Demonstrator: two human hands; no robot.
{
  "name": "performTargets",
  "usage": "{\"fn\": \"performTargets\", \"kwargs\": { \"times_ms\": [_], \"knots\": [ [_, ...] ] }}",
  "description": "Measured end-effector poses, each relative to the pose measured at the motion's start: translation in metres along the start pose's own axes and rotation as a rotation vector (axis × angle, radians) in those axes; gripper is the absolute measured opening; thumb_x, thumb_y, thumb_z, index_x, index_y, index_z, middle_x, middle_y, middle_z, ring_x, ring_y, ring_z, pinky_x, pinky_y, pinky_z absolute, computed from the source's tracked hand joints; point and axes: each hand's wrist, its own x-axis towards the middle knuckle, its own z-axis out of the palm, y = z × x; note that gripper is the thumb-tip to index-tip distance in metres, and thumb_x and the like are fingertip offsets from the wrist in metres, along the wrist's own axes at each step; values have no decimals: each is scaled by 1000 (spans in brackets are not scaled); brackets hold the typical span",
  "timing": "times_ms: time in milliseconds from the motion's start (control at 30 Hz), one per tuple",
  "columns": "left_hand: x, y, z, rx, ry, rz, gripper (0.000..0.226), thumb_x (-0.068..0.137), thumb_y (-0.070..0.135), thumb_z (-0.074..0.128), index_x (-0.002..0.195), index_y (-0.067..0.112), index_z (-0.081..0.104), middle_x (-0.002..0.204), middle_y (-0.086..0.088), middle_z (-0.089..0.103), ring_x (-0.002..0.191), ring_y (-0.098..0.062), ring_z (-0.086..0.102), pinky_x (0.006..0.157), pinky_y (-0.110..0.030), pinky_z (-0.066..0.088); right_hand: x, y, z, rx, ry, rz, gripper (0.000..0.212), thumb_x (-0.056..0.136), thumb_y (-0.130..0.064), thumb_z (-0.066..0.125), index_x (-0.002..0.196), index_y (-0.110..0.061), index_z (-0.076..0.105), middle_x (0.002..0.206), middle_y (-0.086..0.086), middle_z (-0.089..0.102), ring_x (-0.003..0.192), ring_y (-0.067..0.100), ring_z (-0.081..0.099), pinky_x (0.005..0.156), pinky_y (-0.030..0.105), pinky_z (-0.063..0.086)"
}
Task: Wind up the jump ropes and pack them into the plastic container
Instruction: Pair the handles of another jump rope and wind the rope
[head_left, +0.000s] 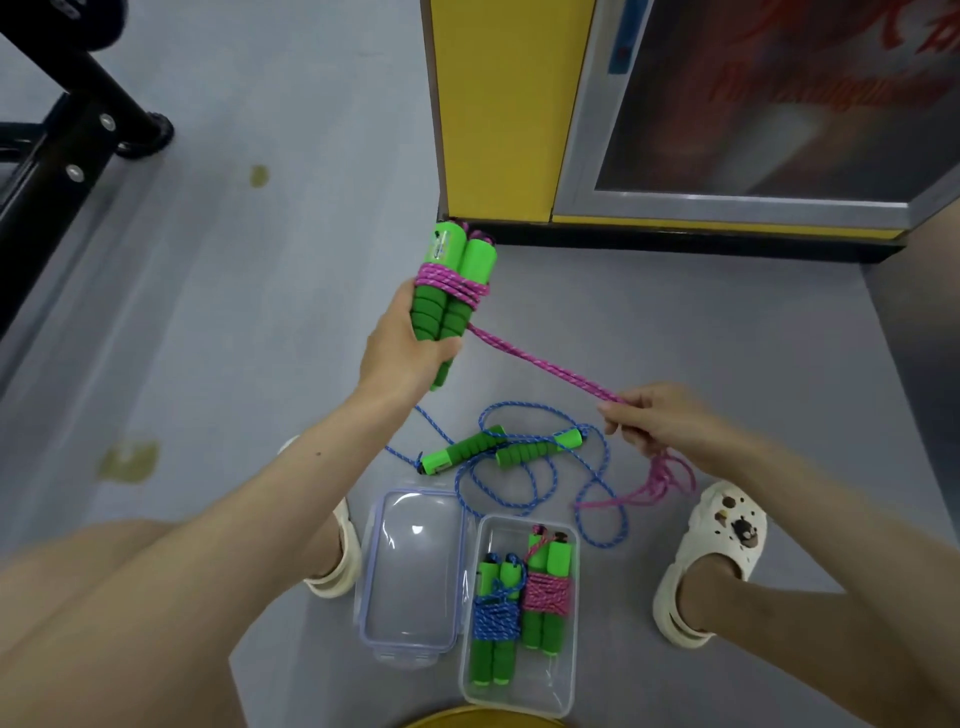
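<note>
My left hand (402, 340) grips two green foam handles (457, 280) held side by side, with a few turns of pink rope (457, 283) wound round them. The pink rope runs taut down to my right hand (660, 421), which pinches it; its loose tail (660, 480) hangs below that hand. A blue jump rope (524, 467) with green handles lies unwound on the floor. The clear plastic container (480, 691) on the floor holds two wound ropes, a blue one (496, 618) and a pink one (548, 597).
The container's clear lid (410, 561) lies flat to its left. My feet in white clogs (711, 551) flank the box. A yellow cabinet corner (498, 130) stands ahead, a black metal frame (67, 140) at the far left.
</note>
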Motion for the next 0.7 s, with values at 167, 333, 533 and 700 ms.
{"fn": "performTargets", "kwargs": {
  "times_ms": [167, 333, 533, 700],
  "knots": [
    [4, -2, 3, -59, 185, 32, 55, 80, 6, 68, 125, 31, 49, 96, 5, 65, 86, -20, 65, 78, -47, 57, -1, 3, -6, -76, 0, 31, 17, 89, -18, 64, 78, -8, 71, 53, 3, 54, 45, 11, 44, 49, 22, 37],
    [7, 3, 8, -177, 340, -4, 52, 83, 4, 65, 127, 26, 48, 89, 12, 60, 74, -7, 59, 65, -32, 54, -8, 9, -17, -162, -43, 185, 17, 79, -23, 75, 71, -8, 72, 67, 6, 67, 58, 11, 53, 67, 25, 40],
    [-4, -2, 29, -285, 93, -260, 30, 82, 4, 71, 107, 14, 57, 96, -7, 65, 86, -25, 64, 60, -30, 53, -10, -8, -17, 257, 9, 214, 32, 92, -35, 55, 82, -8, 69, 68, 4, 54, 50, 12, 33, 47, 22, 29],
    [-29, -3, 57, -372, -262, -398, 16, 82, 4, 70, 95, 10, 63, 81, -8, 68, 72, -21, 67, 58, -28, 56, -10, -23, -8, 588, -9, 135, 30, 101, -13, 39, 87, -2, 63, 74, 8, 55, 62, 11, 46, 49, 16, 40]
  ]
}}
